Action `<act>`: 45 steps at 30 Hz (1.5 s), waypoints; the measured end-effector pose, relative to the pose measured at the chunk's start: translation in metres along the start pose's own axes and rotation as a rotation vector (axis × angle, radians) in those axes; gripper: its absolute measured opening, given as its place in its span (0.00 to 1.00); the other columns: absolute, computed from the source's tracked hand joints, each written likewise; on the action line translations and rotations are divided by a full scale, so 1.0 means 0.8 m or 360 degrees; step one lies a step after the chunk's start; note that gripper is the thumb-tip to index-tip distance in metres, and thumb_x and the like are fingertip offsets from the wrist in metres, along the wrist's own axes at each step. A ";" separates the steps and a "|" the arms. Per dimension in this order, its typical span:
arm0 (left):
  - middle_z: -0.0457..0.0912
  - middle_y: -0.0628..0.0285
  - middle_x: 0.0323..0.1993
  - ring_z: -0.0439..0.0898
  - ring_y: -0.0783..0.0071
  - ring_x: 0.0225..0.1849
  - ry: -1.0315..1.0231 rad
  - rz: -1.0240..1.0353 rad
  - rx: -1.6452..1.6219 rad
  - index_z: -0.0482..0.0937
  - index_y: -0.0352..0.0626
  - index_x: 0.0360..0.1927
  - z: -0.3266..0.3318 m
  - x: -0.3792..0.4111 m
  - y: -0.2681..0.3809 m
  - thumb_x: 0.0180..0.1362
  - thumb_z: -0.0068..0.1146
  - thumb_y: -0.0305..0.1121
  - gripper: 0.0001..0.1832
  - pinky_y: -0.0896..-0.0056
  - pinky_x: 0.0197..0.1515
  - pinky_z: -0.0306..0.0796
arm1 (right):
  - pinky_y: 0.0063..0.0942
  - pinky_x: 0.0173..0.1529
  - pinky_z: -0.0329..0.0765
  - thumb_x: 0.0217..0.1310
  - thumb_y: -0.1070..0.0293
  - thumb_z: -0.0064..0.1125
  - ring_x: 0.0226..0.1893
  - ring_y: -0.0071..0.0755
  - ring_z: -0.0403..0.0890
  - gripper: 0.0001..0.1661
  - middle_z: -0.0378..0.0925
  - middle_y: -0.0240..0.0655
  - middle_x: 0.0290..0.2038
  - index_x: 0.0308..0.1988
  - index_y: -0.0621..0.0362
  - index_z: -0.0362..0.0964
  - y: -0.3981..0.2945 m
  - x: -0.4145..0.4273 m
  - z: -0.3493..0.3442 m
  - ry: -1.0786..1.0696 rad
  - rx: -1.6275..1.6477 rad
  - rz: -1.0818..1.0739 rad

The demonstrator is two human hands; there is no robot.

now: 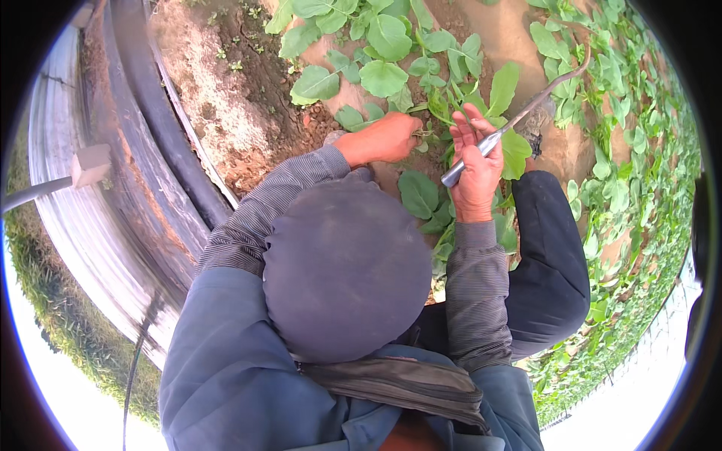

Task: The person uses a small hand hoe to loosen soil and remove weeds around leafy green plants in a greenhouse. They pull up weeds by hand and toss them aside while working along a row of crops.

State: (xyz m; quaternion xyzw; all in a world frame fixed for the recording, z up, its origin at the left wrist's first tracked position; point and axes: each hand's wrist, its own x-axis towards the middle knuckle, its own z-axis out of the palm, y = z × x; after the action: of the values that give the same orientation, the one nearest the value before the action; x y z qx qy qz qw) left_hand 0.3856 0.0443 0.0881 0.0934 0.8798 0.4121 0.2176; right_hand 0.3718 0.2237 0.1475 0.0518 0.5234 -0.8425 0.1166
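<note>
My left hand (384, 138) is low over the soil with its fingers curled. They pinch a small weedy plant (427, 137) at the base of larger leaves. My right hand (475, 160) is turned palm up, with a long-necked hand tool (522, 113) held under the thumb across the palm. Its handle is smooth metal, and the brownish neck bends at the far end; the tip is lost among foliage. Broad-leaved green plants (383, 36) grow just beyond both hands. Some leaves (502, 90) rise right behind my right fingers.
Dense leafy plants (620, 186) cover the ground on the right. To the left, bare soil (225, 84) borders a dark channel-like strip (152, 84) and pale sheeting (84, 186). A rod with a block (91, 166) juts in at left. A bent knee (541, 225) is beside my right forearm.
</note>
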 end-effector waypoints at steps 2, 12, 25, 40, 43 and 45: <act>0.82 0.49 0.32 0.83 0.59 0.32 -0.0031 -0.0272 -0.0466 0.79 0.35 0.45 -0.034 -0.012 0.001 0.60 0.57 0.29 0.11 0.56 0.33 0.75 | 0.35 0.62 0.73 0.50 0.84 0.51 0.58 0.38 0.77 0.25 0.69 0.44 0.63 0.50 0.60 0.71 0.000 0.000 0.005 -0.0026 -0.0008 -0.0009; 0.78 0.68 0.28 0.73 0.83 0.24 0.0469 -0.0423 -0.1169 0.79 0.37 0.50 -0.196 -0.009 -0.031 0.64 0.57 0.29 0.13 0.78 0.24 0.68 | 0.38 0.64 0.72 0.52 0.79 0.54 0.64 0.45 0.72 0.23 0.64 0.43 0.67 0.51 0.55 0.71 0.051 0.009 0.085 -0.0443 0.0120 0.0320; 0.80 0.63 0.21 0.77 0.70 0.22 0.0786 -0.0613 -0.0855 0.82 0.38 0.40 -0.118 -0.037 -0.076 0.57 0.69 0.38 0.15 0.68 0.26 0.71 | 0.35 0.62 0.73 0.53 0.84 0.44 0.64 0.39 0.71 0.25 0.63 0.35 0.69 0.51 0.56 0.73 0.045 0.152 0.122 -0.0517 -0.0256 0.0352; 0.73 0.52 0.33 0.82 0.51 0.32 0.0937 -0.0072 0.0673 0.73 0.39 0.30 -0.026 -0.005 -0.090 0.49 0.56 0.23 0.05 0.56 0.33 0.78 | 0.35 0.62 0.72 0.51 0.85 0.44 0.64 0.41 0.72 0.27 0.65 0.39 0.67 0.51 0.57 0.73 0.033 0.140 0.107 -0.0489 -0.0288 0.0354; 0.73 0.51 0.34 0.82 0.53 0.32 0.0882 -0.0116 0.0782 0.72 0.38 0.32 -0.027 -0.003 -0.086 0.47 0.57 0.22 0.08 0.56 0.32 0.79 | 0.35 0.63 0.72 0.51 0.85 0.44 0.64 0.41 0.72 0.27 0.65 0.39 0.67 0.51 0.57 0.73 0.031 0.142 0.105 -0.0498 -0.0324 0.0340; 0.74 0.49 0.34 0.82 0.49 0.32 0.0815 -0.0128 0.0720 0.73 0.37 0.33 -0.032 -0.002 -0.088 0.47 0.59 0.22 0.10 0.53 0.34 0.78 | 0.35 0.63 0.71 0.51 0.85 0.43 0.64 0.41 0.72 0.27 0.65 0.38 0.67 0.51 0.57 0.73 0.030 0.143 0.104 -0.0500 -0.0338 0.0342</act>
State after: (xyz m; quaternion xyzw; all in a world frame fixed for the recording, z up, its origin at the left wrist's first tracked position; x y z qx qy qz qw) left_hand 0.3763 -0.0186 0.0492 -0.0019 0.9779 0.2079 -0.0203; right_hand 0.2702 0.1232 0.1398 -0.0372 0.5761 -0.7630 0.2907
